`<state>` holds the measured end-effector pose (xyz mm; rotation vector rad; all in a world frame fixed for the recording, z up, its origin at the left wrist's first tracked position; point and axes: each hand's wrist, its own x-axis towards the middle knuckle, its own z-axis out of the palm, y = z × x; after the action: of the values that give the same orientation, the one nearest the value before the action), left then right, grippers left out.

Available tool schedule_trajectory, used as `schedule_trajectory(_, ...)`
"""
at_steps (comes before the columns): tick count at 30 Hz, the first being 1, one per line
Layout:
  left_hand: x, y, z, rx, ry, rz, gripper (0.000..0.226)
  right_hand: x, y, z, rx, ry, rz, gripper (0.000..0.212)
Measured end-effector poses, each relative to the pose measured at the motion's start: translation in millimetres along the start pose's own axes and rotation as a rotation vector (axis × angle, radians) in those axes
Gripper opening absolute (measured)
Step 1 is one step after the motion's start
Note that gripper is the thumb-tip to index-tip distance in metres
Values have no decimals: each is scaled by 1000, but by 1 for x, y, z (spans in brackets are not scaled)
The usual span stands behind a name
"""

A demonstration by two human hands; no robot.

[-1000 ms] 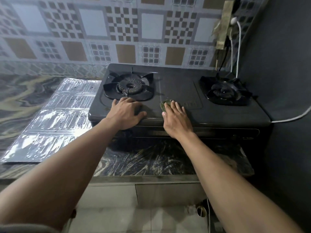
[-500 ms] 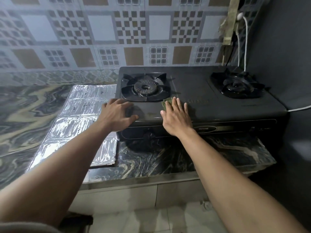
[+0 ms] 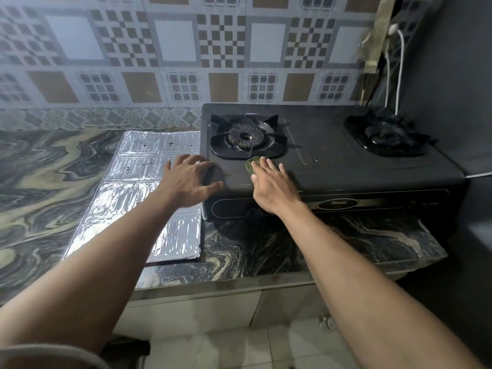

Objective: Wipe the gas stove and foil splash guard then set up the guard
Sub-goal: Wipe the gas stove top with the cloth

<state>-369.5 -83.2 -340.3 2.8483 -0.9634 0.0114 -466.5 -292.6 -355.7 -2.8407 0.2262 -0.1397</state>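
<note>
Wiping of the gas stove [image 3: 332,169] in hand, judging by the pose; foil and set-up not yet begun. Right hand [image 3: 271,186] laid flat, fingers straight and close together, pressing a small green scouring pad [image 3: 249,166] onto the stove top at six o'clock of the left burner [image 3: 242,137]; pad mostly hidden, seen only past the fingertips. Left hand [image 3: 190,179] spread wide at the stove's front-left corner, pinching nothing; thumb over the top panel, fingers toward the foil; resting or hovering, impossible to tell through the blur. Right burner [image 3: 386,135] at three o'clock of the pad, well apart.

Foil splash guard [image 3: 149,158] lying flat and unfolded on the marbled countertop [image 3: 266,251] at nine o'clock of the stove, long edge just beside the stove's left side; ribbed panels, dark specks on the far ones.

Stove likely stiff and fairly heavy, yet apt to skid on smooth stone; best braced at the near corner while scrubbing. Pad soft and thin; better driven under flat fingers than pinched. Guard probably very light, thin and easily creased, with edges perhaps sharp; best wiped flat where it lies, in light strokes along the ribs, with one palm pinning a panel. For standing it up, take hold at the outer rims of the end panels with both hands; bend only at the existing folds; avoid gripping mid-panel.
</note>
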Motion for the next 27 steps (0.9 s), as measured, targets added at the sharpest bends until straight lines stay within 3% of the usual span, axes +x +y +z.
schedule_trajectory(10,-6,-22,13,-43,57,-17,90,12,-34,12,17,7,-117,50)
schedule_trajectory(18,-5,-23,7,-71,-30,-28,100,23,-48,11,30,-63,-174,52)
schedule_trajectory(27,-7,-24,6,-155,-70,-52,99,24,-56,5,62,-80,-260,69)
